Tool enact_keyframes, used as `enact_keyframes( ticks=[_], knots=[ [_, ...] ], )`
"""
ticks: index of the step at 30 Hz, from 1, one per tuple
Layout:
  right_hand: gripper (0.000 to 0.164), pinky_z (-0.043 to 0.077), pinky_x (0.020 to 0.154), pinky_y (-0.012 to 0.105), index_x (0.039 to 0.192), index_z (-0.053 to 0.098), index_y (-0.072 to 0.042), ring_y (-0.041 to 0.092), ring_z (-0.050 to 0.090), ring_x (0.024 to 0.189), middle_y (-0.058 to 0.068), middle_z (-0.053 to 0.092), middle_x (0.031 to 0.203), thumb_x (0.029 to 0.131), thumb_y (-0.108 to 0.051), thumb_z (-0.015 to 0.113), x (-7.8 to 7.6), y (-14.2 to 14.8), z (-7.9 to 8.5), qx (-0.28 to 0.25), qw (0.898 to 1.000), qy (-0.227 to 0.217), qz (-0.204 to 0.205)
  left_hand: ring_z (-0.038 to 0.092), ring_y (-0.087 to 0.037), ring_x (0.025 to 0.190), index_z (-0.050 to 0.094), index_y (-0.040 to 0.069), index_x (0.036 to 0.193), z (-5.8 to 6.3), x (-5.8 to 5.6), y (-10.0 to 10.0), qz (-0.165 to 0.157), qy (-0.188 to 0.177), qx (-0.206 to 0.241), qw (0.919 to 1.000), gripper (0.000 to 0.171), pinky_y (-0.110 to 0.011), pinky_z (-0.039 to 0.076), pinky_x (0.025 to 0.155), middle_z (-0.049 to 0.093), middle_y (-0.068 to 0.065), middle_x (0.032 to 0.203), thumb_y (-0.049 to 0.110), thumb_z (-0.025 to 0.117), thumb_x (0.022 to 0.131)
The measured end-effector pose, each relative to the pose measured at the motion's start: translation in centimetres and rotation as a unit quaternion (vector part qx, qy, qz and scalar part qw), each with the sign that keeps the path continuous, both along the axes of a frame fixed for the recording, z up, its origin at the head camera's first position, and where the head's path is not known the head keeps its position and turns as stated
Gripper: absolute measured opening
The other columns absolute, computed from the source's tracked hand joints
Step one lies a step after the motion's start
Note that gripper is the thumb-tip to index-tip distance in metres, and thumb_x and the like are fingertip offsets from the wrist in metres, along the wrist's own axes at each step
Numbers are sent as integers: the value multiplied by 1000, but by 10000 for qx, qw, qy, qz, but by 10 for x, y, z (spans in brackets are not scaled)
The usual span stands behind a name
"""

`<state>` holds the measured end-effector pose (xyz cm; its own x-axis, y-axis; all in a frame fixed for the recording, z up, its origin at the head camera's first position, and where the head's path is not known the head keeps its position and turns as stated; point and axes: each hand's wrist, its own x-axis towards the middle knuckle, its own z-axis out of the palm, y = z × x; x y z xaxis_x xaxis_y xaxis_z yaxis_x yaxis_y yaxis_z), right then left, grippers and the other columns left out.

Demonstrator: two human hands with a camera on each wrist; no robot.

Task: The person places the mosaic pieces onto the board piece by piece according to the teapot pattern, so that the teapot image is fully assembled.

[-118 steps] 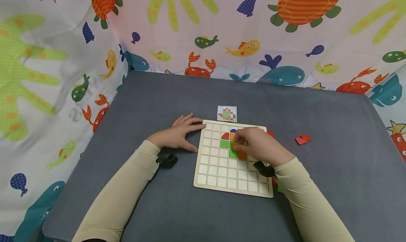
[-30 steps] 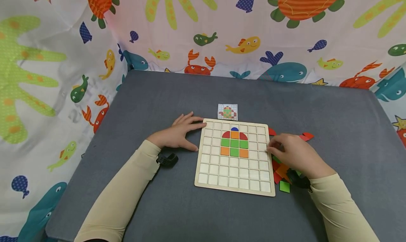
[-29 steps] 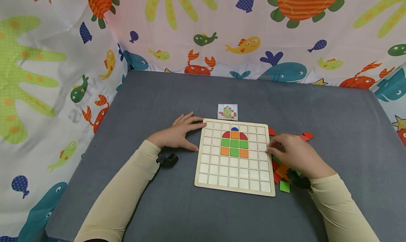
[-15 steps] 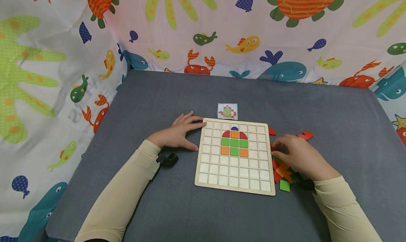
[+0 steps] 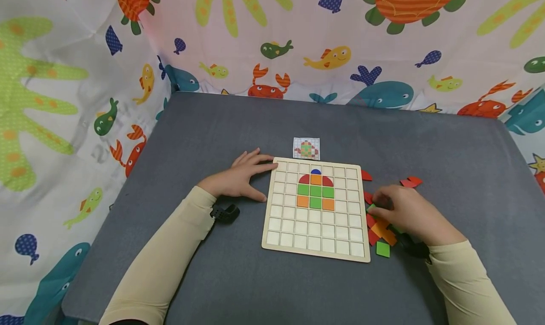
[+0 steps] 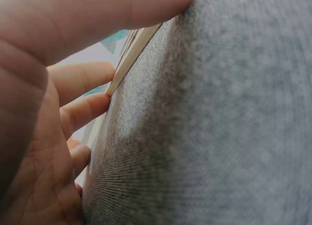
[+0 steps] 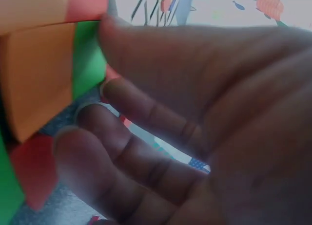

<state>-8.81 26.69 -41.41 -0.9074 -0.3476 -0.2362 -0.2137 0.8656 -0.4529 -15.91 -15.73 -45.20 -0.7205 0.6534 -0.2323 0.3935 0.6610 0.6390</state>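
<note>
The left hand (image 5: 238,178) rests on the grey table with its fingers spread, fingertips at the left edge of the wooden grid board (image 5: 312,257). In the left wrist view, fingers (image 6: 87,110) touch the board's edge (image 6: 129,57). On the board sit a blue half-round (image 5: 315,172), red rounded pieces (image 5: 304,179), and several green (image 5: 316,191) and orange (image 5: 303,201) squares. Right of the board, the right hand (image 5: 404,211) pinches a green tile (image 7: 90,59) between thumb and index finger, over a loose pile.
Loose red, orange and green tiles (image 5: 382,249) lie along the board's right side. Two red pieces (image 5: 411,181) lie farther right. A small pattern card (image 5: 306,148) lies behind the board. A printed sea-animal cloth (image 5: 238,55) hangs behind the table.
The right hand has left the board for the loose tiles and now pinches a green one. Red, green and orange pieces its hand covered earlier show on the board. The left hand stays put.
</note>
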Motion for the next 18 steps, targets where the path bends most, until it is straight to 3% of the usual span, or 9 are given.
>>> enact_keyframes(
  ticks=[10,18],
  knots=[
    [23,53,66,33,100,74,-5,14,62,75,-1,72,85,91,-23,84,6,-3,0,-98,9989,-294,-353,-8,-26,163,38,21,165,-1,0,-1,17,17,8,10000,96,-52,-11,128,24,1,173,40,88,85],
    [19,50,64,33,96,74,-7,15,58,73,-2,68,80,90,-21,84,9,-4,0,-100,9991,-250,-321,-8,-26,163,38,21,165,0,1,0,12,45,-24,10000,96,-52,-11,128,24,2,173,39,88,85]
  ],
)
